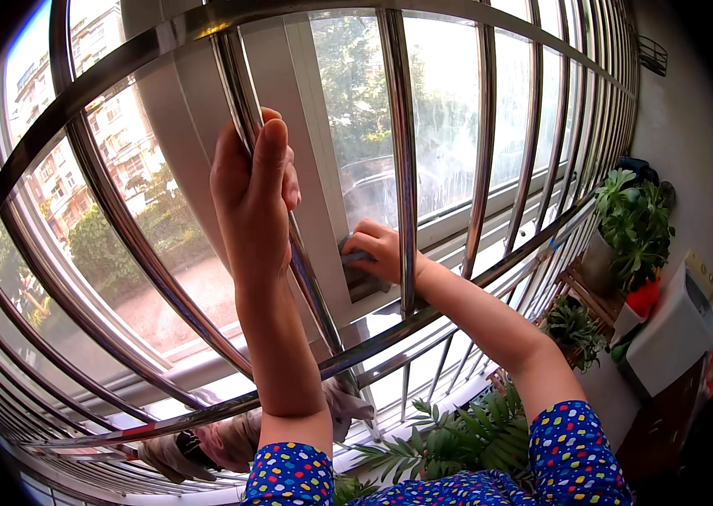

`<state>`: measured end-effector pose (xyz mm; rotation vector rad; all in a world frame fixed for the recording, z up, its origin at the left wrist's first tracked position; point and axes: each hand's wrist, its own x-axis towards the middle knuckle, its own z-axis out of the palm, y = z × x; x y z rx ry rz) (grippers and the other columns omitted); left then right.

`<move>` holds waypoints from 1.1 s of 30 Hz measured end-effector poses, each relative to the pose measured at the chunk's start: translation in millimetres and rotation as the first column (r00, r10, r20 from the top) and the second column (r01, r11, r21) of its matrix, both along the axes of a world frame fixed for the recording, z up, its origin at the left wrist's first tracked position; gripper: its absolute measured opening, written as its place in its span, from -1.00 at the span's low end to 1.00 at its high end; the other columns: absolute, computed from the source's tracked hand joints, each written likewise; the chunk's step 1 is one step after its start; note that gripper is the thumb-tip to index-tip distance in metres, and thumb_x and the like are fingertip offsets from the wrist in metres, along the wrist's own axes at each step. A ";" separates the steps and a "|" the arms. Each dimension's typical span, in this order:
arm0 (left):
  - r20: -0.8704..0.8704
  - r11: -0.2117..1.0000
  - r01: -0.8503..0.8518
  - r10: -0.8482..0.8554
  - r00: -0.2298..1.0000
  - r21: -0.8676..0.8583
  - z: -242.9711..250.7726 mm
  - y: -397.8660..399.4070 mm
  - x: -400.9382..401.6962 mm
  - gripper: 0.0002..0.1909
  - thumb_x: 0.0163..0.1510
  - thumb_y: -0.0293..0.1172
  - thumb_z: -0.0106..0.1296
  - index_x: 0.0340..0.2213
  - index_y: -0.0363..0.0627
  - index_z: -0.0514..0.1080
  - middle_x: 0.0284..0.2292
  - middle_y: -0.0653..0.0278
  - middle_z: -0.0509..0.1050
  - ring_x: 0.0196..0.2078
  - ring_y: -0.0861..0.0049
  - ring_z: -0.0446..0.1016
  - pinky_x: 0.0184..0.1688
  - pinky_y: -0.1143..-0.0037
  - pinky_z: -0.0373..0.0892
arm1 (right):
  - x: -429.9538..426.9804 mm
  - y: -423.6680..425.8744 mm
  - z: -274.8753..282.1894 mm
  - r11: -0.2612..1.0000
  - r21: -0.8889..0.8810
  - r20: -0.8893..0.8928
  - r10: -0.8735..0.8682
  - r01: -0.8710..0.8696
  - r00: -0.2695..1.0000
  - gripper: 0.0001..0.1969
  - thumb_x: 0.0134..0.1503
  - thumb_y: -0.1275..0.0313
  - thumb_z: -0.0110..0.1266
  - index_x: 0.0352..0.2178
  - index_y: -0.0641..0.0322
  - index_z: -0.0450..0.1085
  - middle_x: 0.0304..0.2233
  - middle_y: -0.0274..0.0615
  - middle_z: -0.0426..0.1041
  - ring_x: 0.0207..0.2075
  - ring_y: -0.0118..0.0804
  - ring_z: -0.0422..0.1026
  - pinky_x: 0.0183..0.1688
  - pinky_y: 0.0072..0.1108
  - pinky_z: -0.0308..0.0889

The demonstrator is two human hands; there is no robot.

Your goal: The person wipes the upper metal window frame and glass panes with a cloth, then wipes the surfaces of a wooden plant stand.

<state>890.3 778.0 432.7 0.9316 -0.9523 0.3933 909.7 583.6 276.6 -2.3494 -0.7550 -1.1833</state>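
Observation:
My left hand is wrapped around an upright stainless steel bar of a window guard. My right hand reaches between the bars and presses a dark grey cloth to the lower corner of the window pane, beside the white frame. Part of the cloth lies hidden under my fingers. Whitish streaks and haze show on the window glass to the right of that hand.
A lower steel rail crosses under both forearms. Crumpled cloths hang at the lower left. A leafy palm plant stands below, with potted succulents and a white box-like object at right.

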 end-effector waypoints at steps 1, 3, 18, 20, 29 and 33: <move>-0.002 1.000 -0.004 0.004 1.000 -0.005 -0.5 0.4 0.8 -0.75 0.13 -0.17 0.04 -0.29 -0.10 0.40 -0.71 0.57 0.16 -0.72 0.88 0.08 -0.65 0.72 0.01 | 0.3 -2.1 4.6 0.994 -0.111 -0.019 -0.004 0.002 1.000 -0.72 -0.13 0.55 0.24 -0.31 0.17 0.38 -0.36 -0.14 0.34 -0.36 -0.13 0.42 -0.30 -0.45 0.38; 0.000 1.000 -0.007 0.007 1.000 -0.009 -1.2 0.1 0.8 -0.74 0.14 -0.17 0.04 -0.29 -0.11 0.40 -0.71 0.57 0.16 -0.72 0.88 0.08 -0.65 0.72 0.01 | 3.4 -5.1 18.7 0.976 -0.218 -0.034 -0.011 0.003 0.999 -0.71 -0.14 0.56 0.24 -0.32 0.17 0.38 -0.37 -0.15 0.32 -0.36 -0.13 0.42 -0.31 -0.45 0.38; -0.034 0.999 0.034 -0.034 0.999 -0.009 0.3 -0.7 -4.9 -0.75 0.15 -0.20 0.02 -0.26 -0.11 0.37 -0.70 0.56 0.15 -0.71 0.87 0.07 -0.65 0.73 0.00 | 7.4 -5.8 99.3 0.951 -0.204 0.410 -0.134 0.234 0.902 -0.76 -0.24 0.30 0.29 -0.52 -0.01 0.38 -0.40 -0.40 0.32 -0.26 -0.31 0.38 -0.26 -0.46 0.37; -0.038 0.999 0.045 -0.045 0.998 -0.014 1.9 -1.3 -5.4 -0.75 0.15 -0.20 0.01 -0.26 -0.11 0.37 -0.69 0.56 0.16 -0.71 0.87 0.07 -0.65 0.74 0.01 | 12.4 -6.8 134.5 0.940 -0.262 0.500 -0.061 0.219 0.864 -0.77 -0.23 0.27 0.29 -0.51 0.00 0.40 -0.39 -0.36 0.28 -0.24 -0.29 0.35 -0.27 -0.43 0.37; -0.025 1.000 0.026 -0.026 0.999 -0.001 0.0 1.0 -4.8 -0.75 0.16 -0.19 0.00 -0.25 -0.11 0.37 -0.68 0.56 0.17 -0.71 0.87 0.07 -0.65 0.74 0.02 | 26.0 5.8 147.5 0.989 0.023 0.517 -0.139 0.148 0.845 -0.77 -0.13 0.37 0.22 -0.44 0.05 0.30 -0.50 -0.36 0.27 -0.45 -0.17 0.40 -0.37 -0.37 0.36; -0.026 0.999 0.040 -0.040 0.999 -0.008 -0.3 0.4 -3.4 -0.75 0.16 -0.19 0.00 -0.25 -0.11 0.37 -0.69 0.56 0.16 -0.71 0.87 0.08 -0.65 0.74 0.03 | 7.1 2.5 126.5 0.949 -0.217 0.527 -0.081 0.227 0.846 -0.67 -0.12 0.48 0.21 -0.24 0.15 0.40 -0.25 -0.16 0.25 -0.23 -0.13 0.34 -0.17 -0.40 0.34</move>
